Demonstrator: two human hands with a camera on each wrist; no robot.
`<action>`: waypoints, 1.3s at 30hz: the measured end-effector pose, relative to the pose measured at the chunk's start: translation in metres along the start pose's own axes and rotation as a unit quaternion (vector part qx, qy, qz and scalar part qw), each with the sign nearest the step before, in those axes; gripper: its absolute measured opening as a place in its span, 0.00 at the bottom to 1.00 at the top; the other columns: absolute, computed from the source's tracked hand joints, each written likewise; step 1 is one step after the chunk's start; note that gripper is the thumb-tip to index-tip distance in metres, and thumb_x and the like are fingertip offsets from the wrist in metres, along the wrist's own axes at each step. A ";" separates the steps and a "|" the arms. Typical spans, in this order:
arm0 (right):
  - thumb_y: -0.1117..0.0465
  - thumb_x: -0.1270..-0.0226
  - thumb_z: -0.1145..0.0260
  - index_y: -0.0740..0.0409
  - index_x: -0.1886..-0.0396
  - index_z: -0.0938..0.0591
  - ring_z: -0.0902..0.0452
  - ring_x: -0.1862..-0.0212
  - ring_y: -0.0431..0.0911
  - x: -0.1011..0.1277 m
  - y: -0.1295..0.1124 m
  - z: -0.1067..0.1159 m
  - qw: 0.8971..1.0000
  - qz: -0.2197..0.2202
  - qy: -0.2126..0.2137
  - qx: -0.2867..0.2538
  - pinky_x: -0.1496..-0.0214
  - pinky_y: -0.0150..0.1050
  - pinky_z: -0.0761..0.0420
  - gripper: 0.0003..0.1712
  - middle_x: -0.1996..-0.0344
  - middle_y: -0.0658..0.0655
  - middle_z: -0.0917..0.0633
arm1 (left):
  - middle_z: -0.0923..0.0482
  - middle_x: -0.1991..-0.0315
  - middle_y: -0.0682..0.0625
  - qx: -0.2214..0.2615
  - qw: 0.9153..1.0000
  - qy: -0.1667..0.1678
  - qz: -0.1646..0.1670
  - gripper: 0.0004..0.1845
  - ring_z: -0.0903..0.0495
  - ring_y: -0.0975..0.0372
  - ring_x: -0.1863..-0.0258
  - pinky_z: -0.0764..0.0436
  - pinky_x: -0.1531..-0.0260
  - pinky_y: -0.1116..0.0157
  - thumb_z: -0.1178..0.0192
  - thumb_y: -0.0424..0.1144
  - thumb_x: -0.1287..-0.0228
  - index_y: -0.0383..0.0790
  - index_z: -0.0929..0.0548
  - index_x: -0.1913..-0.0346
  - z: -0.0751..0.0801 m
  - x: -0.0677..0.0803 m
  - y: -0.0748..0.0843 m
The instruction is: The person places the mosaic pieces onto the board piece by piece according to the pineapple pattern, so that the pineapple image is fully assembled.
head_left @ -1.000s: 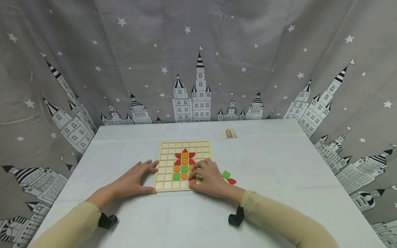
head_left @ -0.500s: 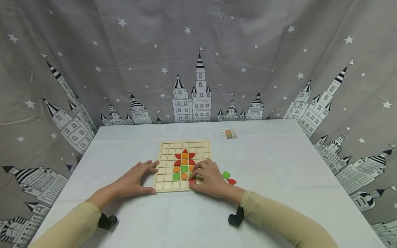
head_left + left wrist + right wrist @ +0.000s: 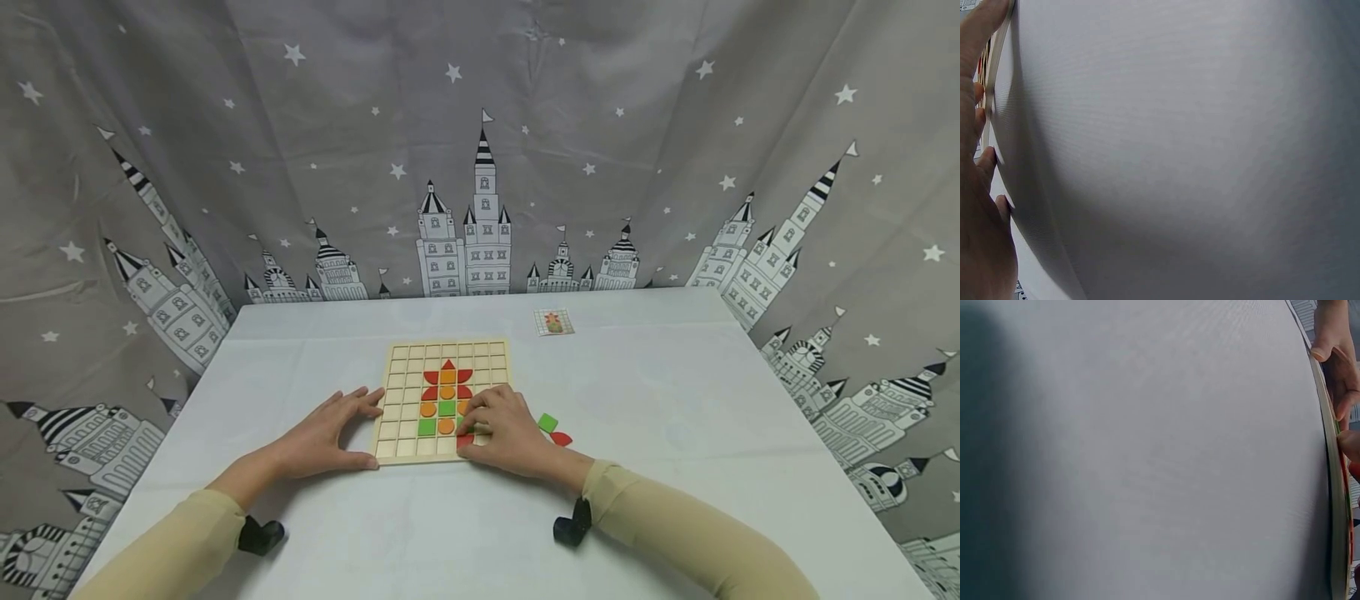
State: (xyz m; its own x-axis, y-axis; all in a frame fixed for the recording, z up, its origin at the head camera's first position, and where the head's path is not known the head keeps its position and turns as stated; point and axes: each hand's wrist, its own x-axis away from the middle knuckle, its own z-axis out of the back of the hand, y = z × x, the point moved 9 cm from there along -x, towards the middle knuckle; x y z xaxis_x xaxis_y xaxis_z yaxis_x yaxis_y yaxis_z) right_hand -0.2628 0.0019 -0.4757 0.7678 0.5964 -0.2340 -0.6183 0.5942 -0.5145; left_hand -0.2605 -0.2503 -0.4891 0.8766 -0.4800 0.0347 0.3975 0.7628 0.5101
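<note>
One red piece (image 3: 466,439) sits under the fingertips of the right hand (image 3: 504,432), which pinches it at the near right part of the wooden grid board (image 3: 444,398). I think it should be turned until its edges match one square cell, then pressed flat. This piece is small and flat. The left hand (image 3: 324,435) lies flat with relaxed fingers against the board's left edge. Beside the board wait a green square (image 3: 547,422) and another red piece (image 3: 560,438), on the white table (image 3: 675,400).
</note>
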 end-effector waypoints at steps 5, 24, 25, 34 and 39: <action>0.49 0.42 0.23 0.41 0.61 0.10 0.34 0.42 0.45 0.003 0.004 0.025 1.000 0.004 0.010 -0.017 0.40 0.48 0.32 0.09 0.51 0.42 0.20 | 0.41 0.21 0.50 0.002 1.000 -0.002 -0.002 0.44 0.48 0.46 0.21 0.56 0.22 0.42 0.26 0.69 0.53 0.46 0.24 0.37 0.000 0.000 0.001; 0.57 0.40 0.23 0.46 0.50 0.10 0.33 0.42 0.51 0.053 0.086 0.108 0.996 -0.089 0.021 -0.019 0.39 0.54 0.32 0.17 0.50 0.47 0.18 | 0.40 0.21 0.49 0.003 1.000 0.003 -0.003 0.46 0.48 0.45 0.21 0.56 0.22 0.40 0.27 0.71 0.53 0.45 0.23 0.36 0.000 0.000 0.000; 0.57 0.40 0.23 0.45 0.50 0.10 0.33 0.42 0.51 0.054 0.088 0.105 0.996 -0.085 0.011 -0.016 0.40 0.54 0.31 0.17 0.50 0.47 0.18 | 0.40 0.21 0.49 0.003 1.000 0.004 -0.002 0.46 0.49 0.45 0.21 0.56 0.22 0.40 0.27 0.71 0.53 0.46 0.23 0.36 0.001 0.000 0.000; 0.59 0.42 0.24 0.33 0.51 0.10 0.35 0.43 0.46 0.052 0.106 0.076 0.992 -0.092 -0.085 -0.023 0.42 0.50 0.32 0.20 0.48 0.44 0.21 | 0.40 0.21 0.50 0.001 1.000 0.007 -0.011 0.44 0.48 0.44 0.21 0.56 0.22 0.40 0.27 0.70 0.52 0.46 0.23 0.37 0.001 0.001 0.001; 0.60 0.43 0.26 0.29 0.53 0.10 0.36 0.46 0.45 0.048 0.109 0.070 0.988 -0.099 -0.113 -0.024 0.45 0.48 0.33 0.21 0.49 0.44 0.23 | 0.40 0.21 0.49 0.003 1.000 0.007 -0.012 0.44 0.49 0.44 0.21 0.56 0.23 0.39 0.28 0.70 0.52 0.47 0.23 0.37 0.001 0.001 0.001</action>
State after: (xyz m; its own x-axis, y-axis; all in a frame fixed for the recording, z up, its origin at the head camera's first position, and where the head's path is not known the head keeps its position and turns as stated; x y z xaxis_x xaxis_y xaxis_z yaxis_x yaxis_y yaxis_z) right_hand -0.3046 0.1328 -0.4855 0.8127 0.5793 0.0628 -0.4467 0.6886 -0.5712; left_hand -0.2596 -0.2501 -0.4873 0.8707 -0.4918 0.0106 0.4168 0.7491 0.5150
